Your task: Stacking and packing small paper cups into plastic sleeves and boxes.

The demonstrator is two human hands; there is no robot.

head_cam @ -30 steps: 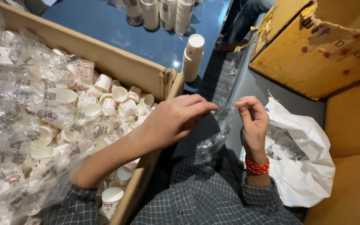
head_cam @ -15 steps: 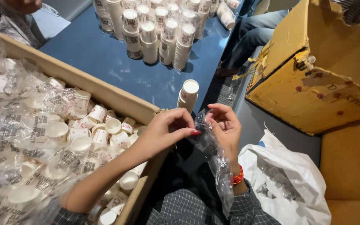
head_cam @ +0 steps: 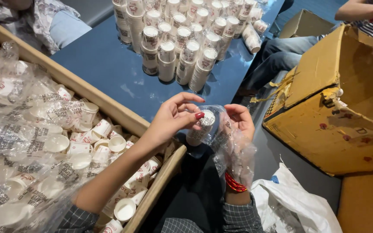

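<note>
My left hand [head_cam: 174, 117] pinches the mouth of a clear plastic sleeve [head_cam: 234, 151] at the top of a short stack of white paper cups [head_cam: 200, 128]. My right hand [head_cam: 241, 121] grips the same sleeve from the other side; the film drapes down over its wrist and red bangles. The cup stack stands on the blue table [head_cam: 109, 71] at its near edge, just beyond the open cardboard box [head_cam: 165, 177] of loose cups.
Many stacks of paper cups [head_cam: 186, 39] stand in rows at the table's far side. Loose cups and crumpled clear film [head_cam: 26, 129] fill the box at left. A worn yellow carton [head_cam: 337, 108] sits right, a white bag [head_cam: 294, 203] below it. Other people sit beyond.
My hands have risen toward the table edge and closed together on the sleeve at the cup stack. The view has tilted up, showing more of the stacked cups.
</note>
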